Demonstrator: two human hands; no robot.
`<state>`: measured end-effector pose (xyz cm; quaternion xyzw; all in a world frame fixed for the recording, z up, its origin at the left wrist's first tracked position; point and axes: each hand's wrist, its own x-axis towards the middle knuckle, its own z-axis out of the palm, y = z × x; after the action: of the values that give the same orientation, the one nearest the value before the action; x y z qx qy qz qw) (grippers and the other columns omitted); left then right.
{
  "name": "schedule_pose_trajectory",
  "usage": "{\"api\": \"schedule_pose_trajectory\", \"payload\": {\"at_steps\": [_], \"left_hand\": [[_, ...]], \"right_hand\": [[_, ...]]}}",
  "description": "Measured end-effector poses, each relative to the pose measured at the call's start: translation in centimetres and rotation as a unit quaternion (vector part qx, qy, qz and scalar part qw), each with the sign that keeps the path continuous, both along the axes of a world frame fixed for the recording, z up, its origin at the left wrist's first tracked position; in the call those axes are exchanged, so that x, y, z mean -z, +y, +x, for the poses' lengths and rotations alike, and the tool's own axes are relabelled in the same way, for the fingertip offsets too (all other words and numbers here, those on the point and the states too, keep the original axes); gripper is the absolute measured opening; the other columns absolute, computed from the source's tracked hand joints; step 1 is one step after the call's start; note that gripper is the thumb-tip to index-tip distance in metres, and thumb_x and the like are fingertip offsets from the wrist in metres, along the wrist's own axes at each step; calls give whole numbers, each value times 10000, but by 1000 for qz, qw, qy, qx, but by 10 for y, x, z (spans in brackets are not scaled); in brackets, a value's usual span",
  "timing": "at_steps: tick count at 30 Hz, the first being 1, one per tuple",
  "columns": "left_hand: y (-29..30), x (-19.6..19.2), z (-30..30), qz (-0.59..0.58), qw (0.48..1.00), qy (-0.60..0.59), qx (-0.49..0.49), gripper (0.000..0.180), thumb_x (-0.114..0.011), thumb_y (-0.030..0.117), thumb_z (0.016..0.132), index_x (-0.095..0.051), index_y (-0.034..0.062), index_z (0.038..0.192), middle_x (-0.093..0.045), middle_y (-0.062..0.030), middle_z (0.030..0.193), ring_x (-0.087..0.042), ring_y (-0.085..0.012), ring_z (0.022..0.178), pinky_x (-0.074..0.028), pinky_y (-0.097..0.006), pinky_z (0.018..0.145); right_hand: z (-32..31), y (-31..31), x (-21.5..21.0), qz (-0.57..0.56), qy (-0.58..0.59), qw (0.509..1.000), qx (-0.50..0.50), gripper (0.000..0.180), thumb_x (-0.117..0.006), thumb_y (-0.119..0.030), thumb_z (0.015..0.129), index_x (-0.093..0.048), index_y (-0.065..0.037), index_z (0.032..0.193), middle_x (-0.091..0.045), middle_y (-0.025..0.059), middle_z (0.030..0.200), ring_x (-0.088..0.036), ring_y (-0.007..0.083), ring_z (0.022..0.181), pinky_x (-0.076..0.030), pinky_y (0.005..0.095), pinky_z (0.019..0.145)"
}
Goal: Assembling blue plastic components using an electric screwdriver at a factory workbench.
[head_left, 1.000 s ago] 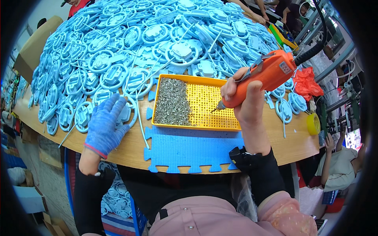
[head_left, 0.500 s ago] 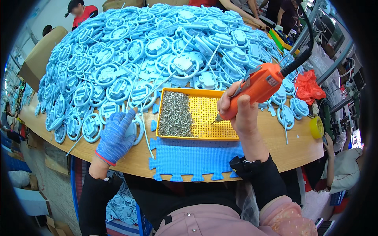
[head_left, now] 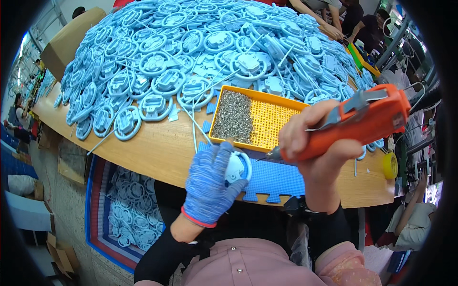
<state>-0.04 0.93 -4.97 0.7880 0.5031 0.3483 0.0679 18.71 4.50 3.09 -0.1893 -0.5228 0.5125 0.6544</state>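
- Bench (head_left: 157,152): curved wooden top, carrying all work items.
- Pile of blue wheel-shaped plastic parts (head_left: 191,62): covers most of the bench, from its far edge down to the yellow tray.
- Crate (head_left: 102,200): sits on the floor under the bench edge, at the person's left, holding more blue parts.
- Blue foam mat (head_left: 276,178): lies at the near bench edge, touching the yellow tray.
- Yellow tray (head_left: 281,121): perforated floor; a heap of small grey screws (head_left: 234,117) fills its left half.
- Orange electric screwdriver (head_left: 362,121): gripped in the bare right hand (head_left: 319,143), fingers wrapped around the body, tip pointing left and down over the mat.
- Left hand (head_left: 210,183): blue knit glove, closed around a blue wheel part (head_left: 237,167) held above the mat, just beside the screwdriver tip.
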Motion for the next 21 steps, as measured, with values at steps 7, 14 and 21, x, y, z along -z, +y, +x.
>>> {"api": "schedule_pose_trajectory", "payload": {"at_steps": [7,14,21], "left_hand": [[-8,18,-9,-17,996,-89,-8,796,-817,314,645,-471,12,1295,-592,-154,1086,-539,-349,1000,-405,-433,875],[-15,20,-8,-1,995,-98,-13,786,-811,288,648,-471,32,1309,-596,-134,1104,-528,-340,1034,-381,-428,906],[-8,18,-9,-7,995,-102,-10,796,-810,268,645,-460,44,1325,-579,-143,1137,-522,-351,1050,-377,-438,930]], "right_hand": [[-39,-16,11,-27,-100,993,-61,695,-640,-670,709,-478,-41,957,-540,58,616,-526,162,520,-440,294,508],[-44,-22,19,-20,-114,991,-63,655,-642,-643,731,-474,-48,948,-539,58,613,-519,152,517,-435,290,507],[-46,-17,21,-23,-113,991,-67,632,-670,-618,724,-476,-58,943,-546,55,619,-530,155,541,-437,295,520]]}}
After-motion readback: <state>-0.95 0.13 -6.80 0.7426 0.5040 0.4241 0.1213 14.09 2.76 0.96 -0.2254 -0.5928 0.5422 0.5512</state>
